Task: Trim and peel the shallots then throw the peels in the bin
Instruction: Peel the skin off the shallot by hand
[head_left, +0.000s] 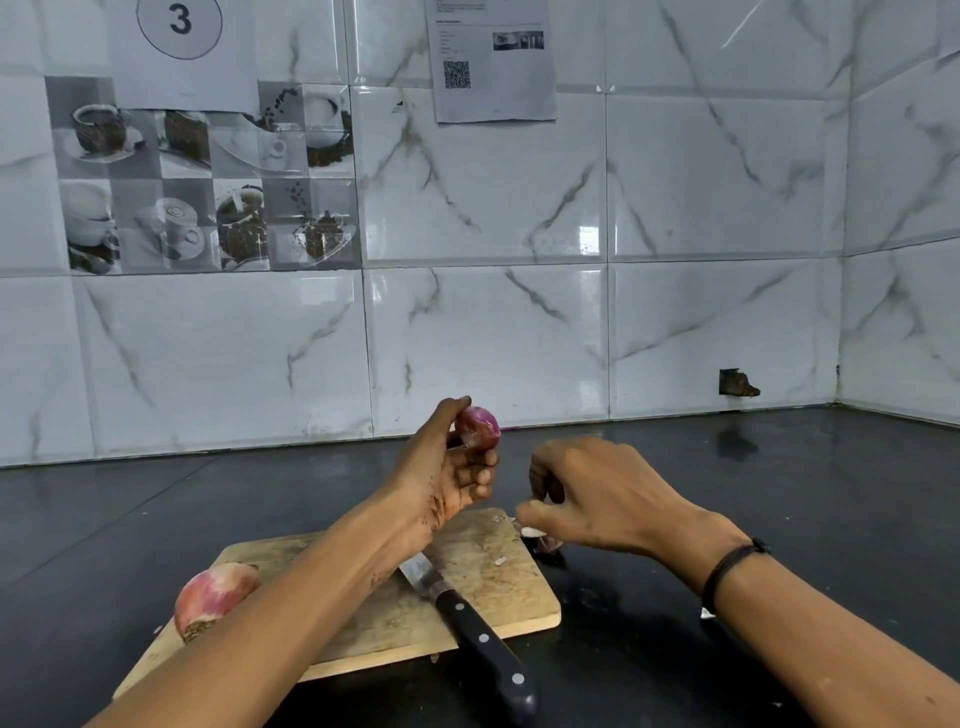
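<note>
I note left hand (457, 467) curled round the purple shallot (480, 427), raised above the cutting board (498, 587), long axis roughly upright; right hand (597, 488) just right of it and lower, fingers loosely bent over the peels (545, 544), pinch unclear.

A cutting board (488, 582) of matt, scored wood is seen. The knife (470, 623) is made of a metal blade and smooth black handle — counter (779, 493) and wall tiles (488, 338) are finished glossy.

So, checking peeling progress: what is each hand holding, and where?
Left hand grips the purple shallot, thumb on top, fingers beneath. Right hand: cannot tell.
</note>
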